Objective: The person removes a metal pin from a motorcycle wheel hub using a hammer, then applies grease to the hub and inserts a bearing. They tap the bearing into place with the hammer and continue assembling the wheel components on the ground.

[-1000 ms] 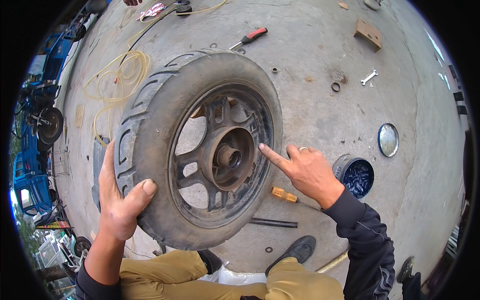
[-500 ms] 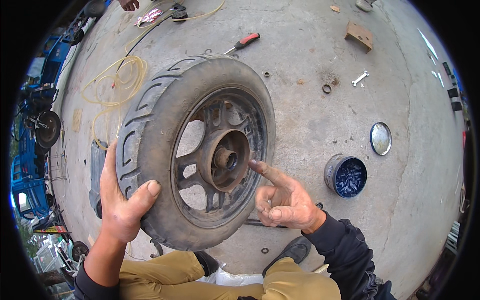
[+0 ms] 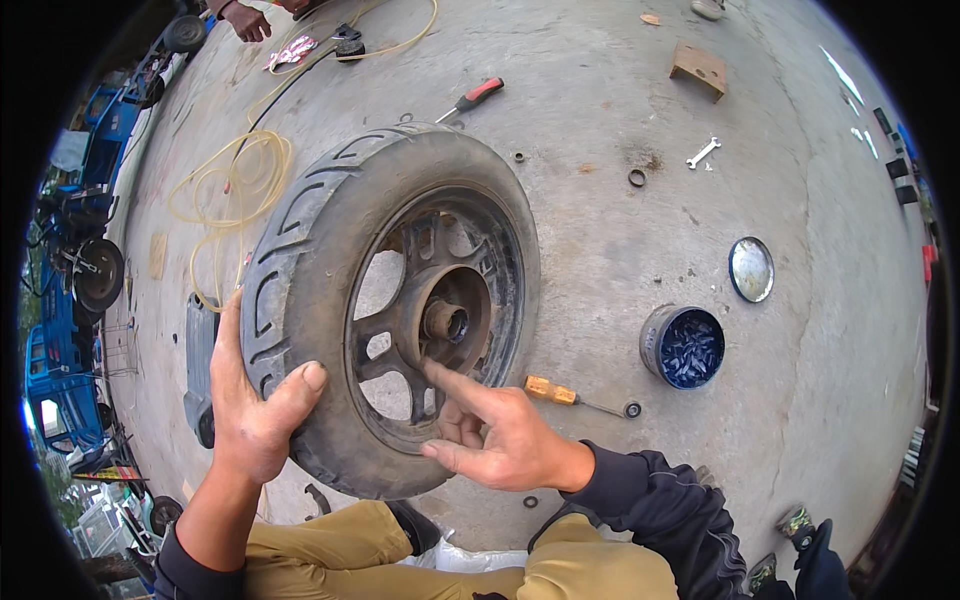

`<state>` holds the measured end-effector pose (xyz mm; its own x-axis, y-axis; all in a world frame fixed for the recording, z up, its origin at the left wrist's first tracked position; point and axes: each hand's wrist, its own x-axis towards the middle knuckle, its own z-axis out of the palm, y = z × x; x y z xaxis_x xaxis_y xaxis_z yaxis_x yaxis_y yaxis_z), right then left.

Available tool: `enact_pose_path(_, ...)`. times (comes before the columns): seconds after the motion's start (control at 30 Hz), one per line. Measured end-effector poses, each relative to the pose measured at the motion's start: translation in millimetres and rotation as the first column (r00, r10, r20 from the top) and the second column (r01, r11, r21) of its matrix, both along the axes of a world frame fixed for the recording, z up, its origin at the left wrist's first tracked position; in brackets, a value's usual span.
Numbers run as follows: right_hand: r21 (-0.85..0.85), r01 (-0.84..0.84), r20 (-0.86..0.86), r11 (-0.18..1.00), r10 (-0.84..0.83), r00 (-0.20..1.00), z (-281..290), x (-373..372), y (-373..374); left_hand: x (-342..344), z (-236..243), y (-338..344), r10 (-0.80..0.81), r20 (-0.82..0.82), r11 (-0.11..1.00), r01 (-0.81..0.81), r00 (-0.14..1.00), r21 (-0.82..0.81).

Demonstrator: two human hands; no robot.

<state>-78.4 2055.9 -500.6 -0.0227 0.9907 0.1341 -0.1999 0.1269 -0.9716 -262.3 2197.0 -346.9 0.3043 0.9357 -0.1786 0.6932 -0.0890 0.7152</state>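
Note:
A scooter-type wheel with a worn, dusty black tyre (image 3: pixel 335 270) and dark spoked rim stands tilted in front of me. My left hand (image 3: pixel 255 410) grips the tyre's lower left side, thumb on the sidewall and fingers around the tread. At the rim's lower part is my right hand (image 3: pixel 500 430), holding nothing. Its index finger reaches to the lower edge of the rusty hub drum (image 3: pixel 474 345); the thumb is apart and the other fingers are curled. Whether the fingertip touches the drum, I cannot tell. Dark blue grease shows in the hub's centre bore (image 3: pixel 457 324).
Right of the wheel lie a yellow-handled screwdriver (image 3: pixel 552 390), an open tin of blue grease (image 3: pixel 690 347) and its lid (image 3: pixel 751 269). Farther off are a wrench (image 3: pixel 703 153), metal bracket (image 3: pixel 699 70) and red-handled screwdriver (image 3: pixel 480 94). Yellow hose (image 3: pixel 265 180) coils at left. Another person's hand (image 3: pixel 246 22) shows at top left.
My right hand has moved left and down, its finger now at the drum's lower edge instead of its right side. The yellow-handled screwdriver is now uncovered. Another person's feet appear at lower right.

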Motion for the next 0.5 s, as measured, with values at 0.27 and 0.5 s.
enact_pose_path(0.27, -0.261, 0.496, 0.252, 0.829, -0.437, 0.863, -38.8, 53.9, -12.4, -10.5, -2.2, 7.9, 0.134, 0.11, 0.969, -0.107, 0.985, -0.224)
enact_pose_path(0.5, -0.336, 0.427, 0.459, 0.839, -0.25, 0.853, -91.9, 91.8, 53.6, -10.2, -0.7, 6.3, 0.014, 0.155, 0.99, 0.009, 0.988, -0.141)
